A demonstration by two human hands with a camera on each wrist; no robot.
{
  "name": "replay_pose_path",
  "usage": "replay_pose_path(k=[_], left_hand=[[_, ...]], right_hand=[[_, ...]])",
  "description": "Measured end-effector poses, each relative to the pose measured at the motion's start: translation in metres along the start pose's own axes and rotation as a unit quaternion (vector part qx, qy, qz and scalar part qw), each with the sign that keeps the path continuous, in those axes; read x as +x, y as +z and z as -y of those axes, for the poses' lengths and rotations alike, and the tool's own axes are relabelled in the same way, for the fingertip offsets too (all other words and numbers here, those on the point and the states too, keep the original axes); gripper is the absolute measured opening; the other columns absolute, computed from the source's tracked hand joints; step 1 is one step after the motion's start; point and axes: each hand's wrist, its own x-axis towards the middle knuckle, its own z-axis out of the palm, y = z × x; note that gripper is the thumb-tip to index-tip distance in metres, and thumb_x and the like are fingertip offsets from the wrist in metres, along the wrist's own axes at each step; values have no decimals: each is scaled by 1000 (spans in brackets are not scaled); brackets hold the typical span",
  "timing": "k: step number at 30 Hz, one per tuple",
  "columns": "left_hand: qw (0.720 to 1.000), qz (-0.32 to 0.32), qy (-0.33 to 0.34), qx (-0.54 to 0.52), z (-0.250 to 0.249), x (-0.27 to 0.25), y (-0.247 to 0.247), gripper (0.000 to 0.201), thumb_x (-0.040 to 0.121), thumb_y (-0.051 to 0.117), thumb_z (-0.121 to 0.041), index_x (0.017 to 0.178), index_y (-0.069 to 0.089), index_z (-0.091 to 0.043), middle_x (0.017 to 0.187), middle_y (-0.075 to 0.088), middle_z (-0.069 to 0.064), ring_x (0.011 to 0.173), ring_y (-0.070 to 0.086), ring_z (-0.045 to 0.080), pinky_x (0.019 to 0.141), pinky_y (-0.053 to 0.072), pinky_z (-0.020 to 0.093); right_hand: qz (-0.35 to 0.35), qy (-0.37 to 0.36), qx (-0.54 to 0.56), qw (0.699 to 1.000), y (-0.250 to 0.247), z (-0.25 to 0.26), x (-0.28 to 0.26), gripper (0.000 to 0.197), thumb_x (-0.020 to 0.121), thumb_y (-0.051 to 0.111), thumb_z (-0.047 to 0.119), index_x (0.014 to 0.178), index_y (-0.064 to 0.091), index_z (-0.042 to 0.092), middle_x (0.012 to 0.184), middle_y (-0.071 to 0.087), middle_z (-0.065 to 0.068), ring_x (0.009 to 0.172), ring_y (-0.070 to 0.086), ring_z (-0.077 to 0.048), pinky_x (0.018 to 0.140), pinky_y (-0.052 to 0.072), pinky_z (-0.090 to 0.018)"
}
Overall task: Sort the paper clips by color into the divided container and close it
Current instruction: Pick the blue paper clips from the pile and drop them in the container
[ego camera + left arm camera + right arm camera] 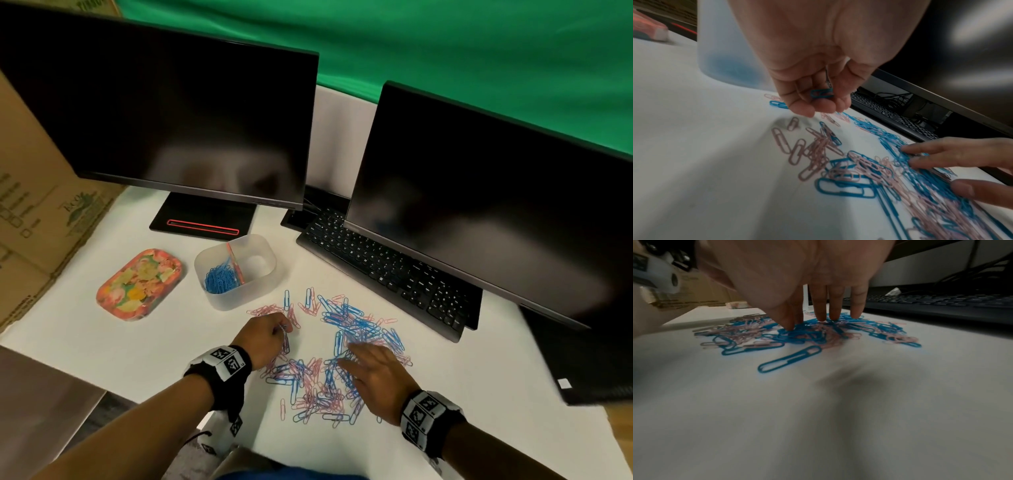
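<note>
Nearest me on the white bench [144, 349] lies the loose heap of blue and pink wire paper clips [329, 363], which I take as my landmark. My right hand [375, 373] lies on the heap's right part with its grip wide and flat: in the right wrist view the straight fingers [821, 305] press their tips down onto blue clips and hold nothing. My left hand [265, 337] hovers at the heap's left edge, its grip curled in; the left wrist view shows its fingers pinching a single blue paper clip [821, 93] just above the scattered pink ones.

Beyond the heap's left side stands the translucent white plastic divided container [236, 274], open on top. A pink divider [234, 262] splits it, and a mound of sorted blue clips [221, 279] fills its left compartment. Left of that container lies the flowered pink rounded lid [138, 284], flat on the bench and apart from the container.

Behind the heap's right side runs a black keyboard [383, 270]. Farthest off stand two dark monitors [178, 116], one behind the container, the other over the keyboard.
</note>
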Motion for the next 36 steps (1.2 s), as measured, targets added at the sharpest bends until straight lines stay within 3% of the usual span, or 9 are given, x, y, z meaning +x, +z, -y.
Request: replay_pose_path(k=[5, 7, 10, 13, 17, 21, 24, 28, 36], left_hand=[[999, 26, 24, -4, -10, -4, 13, 10, 89, 54, -19, 85, 62, -24, 67, 58, -4, 65, 56, 16, 66, 45, 26], [998, 41, 31, 19, -17, -5, 21, 5, 85, 59, -29, 82, 61, -25, 64, 55, -1, 60, 52, 17, 63, 44, 26], [993, 64, 46, 91, -29, -5, 39, 16, 80, 62, -42, 82, 59, -27, 73, 63, -2, 69, 58, 18, 64, 44, 26], [970, 81, 63, 222, -42, -2, 59, 28, 82, 61, -50, 94, 60, -25, 94, 66, -1, 87, 61, 20, 74, 48, 28], [949, 79, 55, 301, -46, 1, 73, 27, 87, 57, -33, 107, 62, -15, 109, 65, 9, 100, 62, 30, 86, 52, 36], [960, 69, 34, 269, -41, 5, 64, 20, 85, 52, -19, 99, 66, -15, 104, 68, 9, 95, 64, 30, 79, 54, 34], [964, 63, 24, 255, -38, 6, 57, 18, 86, 53, -22, 99, 64, -16, 103, 68, 6, 94, 64, 28, 78, 52, 32], [954, 76, 31, 289, -35, 3, 59, 23, 87, 57, -33, 104, 61, -18, 108, 65, 4, 98, 62, 27, 84, 51, 33], [957, 70, 44, 277, -36, 5, 56, 20, 88, 54, -25, 102, 62, -13, 105, 65, 8, 95, 62, 29, 82, 52, 34]], right_hand=[[-41, 72, 10, 996, 5, -16, -27, 32, 80, 53, 33, 109, 67, 32, 120, 65, 0, 108, 63, -20, 99, 40, -31], [-52, 83, 12, 995, 5, -17, -35, 33, 81, 54, 33, 112, 65, 31, 121, 65, 1, 108, 62, -18, 99, 32, -28], [-53, 76, 40, 995, 5, -9, -38, 40, 74, 66, 32, 114, 63, 32, 124, 63, 2, 110, 60, -16, 98, 44, -28], [-34, 45, 54, 997, 9, 6, -36, 41, 75, 63, 33, 116, 62, 33, 126, 62, 2, 112, 59, -15, 94, 49, -29], [-39, 61, 79, 994, 3, 14, -16, 34, 82, 50, 34, 114, 62, 31, 121, 64, 3, 105, 62, -17, 90, 50, -29], [-31, 123, 105, 986, -9, 8, 17, 31, 85, 49, 26, 112, 64, 26, 106, 66, 4, 98, 61, -21, 89, 50, -37], [20, 132, 100, 986, -15, 8, 41, 35, 90, 48, 23, 123, 59, 23, 116, 61, -1, 111, 53, -25, 101, 40, -38], [81, 114, 76, 987, -13, 7, 64, 40, 92, 49, 19, 131, 54, 24, 123, 53, -5, 120, 46, -28, 104, 37, -37], [135, 126, 42, 982, -23, 1, 88, 24, 90, 50, 12, 111, 62, 16, 118, 53, -5, 115, 47, -25, 94, 41, -34]])
